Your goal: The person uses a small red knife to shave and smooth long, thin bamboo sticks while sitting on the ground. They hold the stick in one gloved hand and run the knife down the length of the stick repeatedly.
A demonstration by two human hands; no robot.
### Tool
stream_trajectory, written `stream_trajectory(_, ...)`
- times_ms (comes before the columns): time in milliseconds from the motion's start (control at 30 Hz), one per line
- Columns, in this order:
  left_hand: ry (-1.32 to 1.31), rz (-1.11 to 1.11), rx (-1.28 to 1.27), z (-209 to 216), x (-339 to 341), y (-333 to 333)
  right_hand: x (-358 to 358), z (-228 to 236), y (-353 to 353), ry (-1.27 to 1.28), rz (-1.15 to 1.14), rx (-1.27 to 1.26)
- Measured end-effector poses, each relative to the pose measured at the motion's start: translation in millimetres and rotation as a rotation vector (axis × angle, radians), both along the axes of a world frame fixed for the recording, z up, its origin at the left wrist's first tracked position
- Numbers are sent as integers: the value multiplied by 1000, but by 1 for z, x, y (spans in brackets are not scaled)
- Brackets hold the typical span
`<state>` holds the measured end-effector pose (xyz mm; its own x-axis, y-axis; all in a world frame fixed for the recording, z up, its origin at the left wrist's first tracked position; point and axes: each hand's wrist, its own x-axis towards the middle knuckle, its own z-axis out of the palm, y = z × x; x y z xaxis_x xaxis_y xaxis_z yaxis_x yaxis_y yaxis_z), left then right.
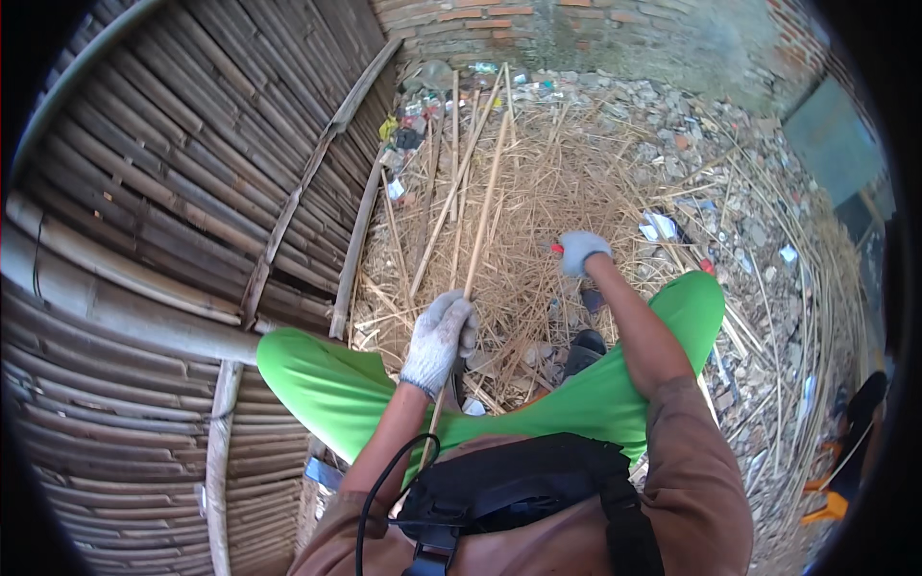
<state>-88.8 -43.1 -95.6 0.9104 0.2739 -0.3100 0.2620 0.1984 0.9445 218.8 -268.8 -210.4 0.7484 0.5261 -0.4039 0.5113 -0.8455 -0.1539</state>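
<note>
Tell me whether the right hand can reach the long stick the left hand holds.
Probably yes: nothing visible stands between the right hand and the stick, though that hand seems to be gripping a small red object.

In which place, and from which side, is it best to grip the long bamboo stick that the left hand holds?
Probably the bare stretch just beyond the left hand, coming from the right: the long bamboo stick is thin and fairly straight there, sloping away from the person, while other sticks lie close along its left.
</note>
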Motion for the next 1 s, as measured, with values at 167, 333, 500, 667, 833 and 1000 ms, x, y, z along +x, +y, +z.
stream_trajectory(167, -7, 30, 31, -11, -1, 15, -57, 75, 25, 227, -199, 657)
stream_trajectory(333, -106, -76, 335, 19, 32, -16, -86, 48, 63, 189, -294, 789)
stream_trajectory(500, -362, 126, 818, -46, 71, 6, -98, 14, 91, 412, -287, 1125)
stream_trajectory(667, -63, 247, 513, -51, 58, 74, -96, 83, 59, 245, -404, 867)
stream_trajectory(833, -257, -193, 333, 10, 53, -30, -114, 49, 81, 557, -601, 1122)
stream_trajectory(1000, -187, -130, 615, -32, 72, -29, -119, 16, 88, 980, -922, 1449)
